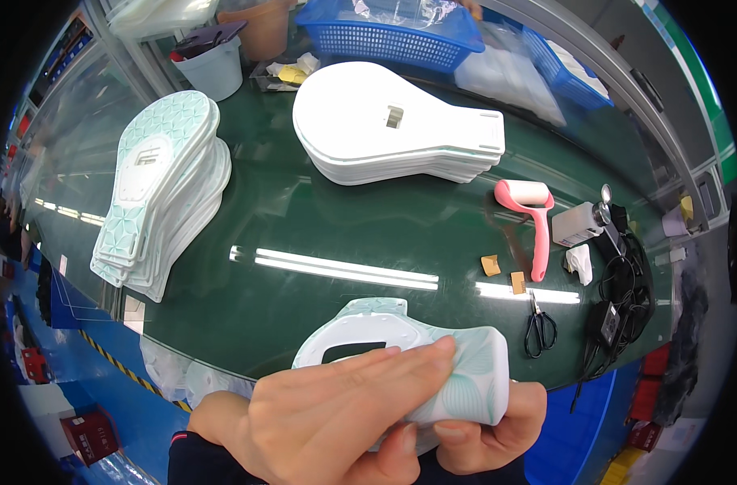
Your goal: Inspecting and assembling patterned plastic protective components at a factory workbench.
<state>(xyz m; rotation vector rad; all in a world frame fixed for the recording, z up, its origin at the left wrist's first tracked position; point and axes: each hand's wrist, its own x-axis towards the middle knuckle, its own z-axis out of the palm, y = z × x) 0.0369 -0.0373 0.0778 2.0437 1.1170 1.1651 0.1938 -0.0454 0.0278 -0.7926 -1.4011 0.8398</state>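
Left hand (328, 404) lies right across the patterned white shell (469, 368), fingers straight and close together, tips on its pale-green lines; the thumb bends in on the near side, and whether it pinches anything I can't tell. Over at the other end, my right hand (498, 432) is closed on the shell's right end, thumb in front, fingers curling behind. And the shell itself? Directly in front of me, at the near edge of the green table (344, 226), an opening showing just beyond my left knuckles. Farther out, a stack of plain white paddle-shaped panels (352, 121), narrow ends pointing right. Off to the left, a second stack (162, 186), this one topped by a green-patterned panel. Now the right side: a pink-handled roller (540, 234), two tan squares (490, 265) left of its handle, dark-handled scissors (539, 333) nearer me. Beside the roller, a metal-topped bottle (574, 224), then a crumpled white tissue (579, 263) and black cables (627, 283). Way at the back, a blue basket (393, 40).
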